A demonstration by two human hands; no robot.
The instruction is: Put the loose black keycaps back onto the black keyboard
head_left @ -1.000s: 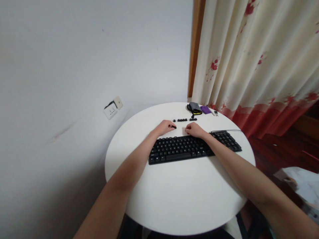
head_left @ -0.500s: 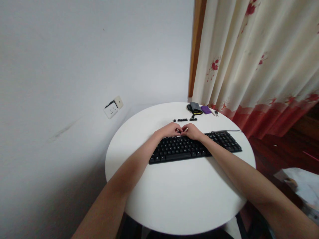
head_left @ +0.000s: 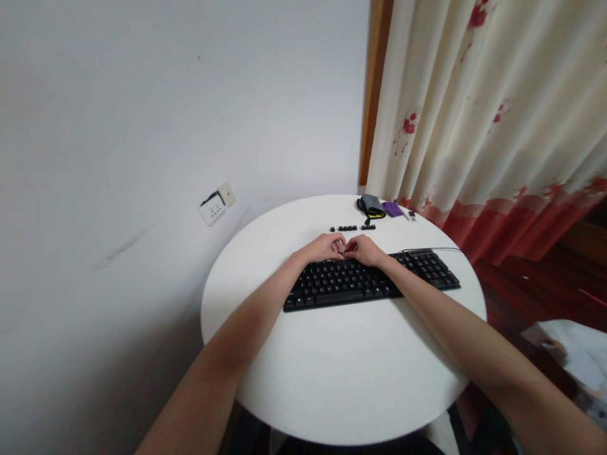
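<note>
A black keyboard point(head_left: 348, 278) lies slightly askew on the white round table point(head_left: 351, 366). At the keyboard's far edge, my left hand point(head_left: 331, 245) has its fingers curled inward, tips down near the top row. My right hand point(head_left: 364, 250) sits against it, thumb and forefinger pinched over the same spot. A tiny dark bit shows between the fingertips, too small to name. Both wrists rest low over the keys and hide part of the top rows. Beyond the hands, several loose black keycaps point(head_left: 348, 228) stand in a broken row.
Near the table's back edge are a grey and black pouch point(head_left: 372, 205), a purple packet point(head_left: 392, 209) and a small white and black item point(head_left: 408, 215). A thin cable point(head_left: 443, 248) runs behind the keyboard. Wall sockets point(head_left: 212, 210) are at left, a curtain point(head_left: 474, 126) at right.
The fingers of my left hand have loosened and spread slightly, leaving a wider gap to the right hand's knuckles. My right hand has stayed almost in place, still pinched.
</note>
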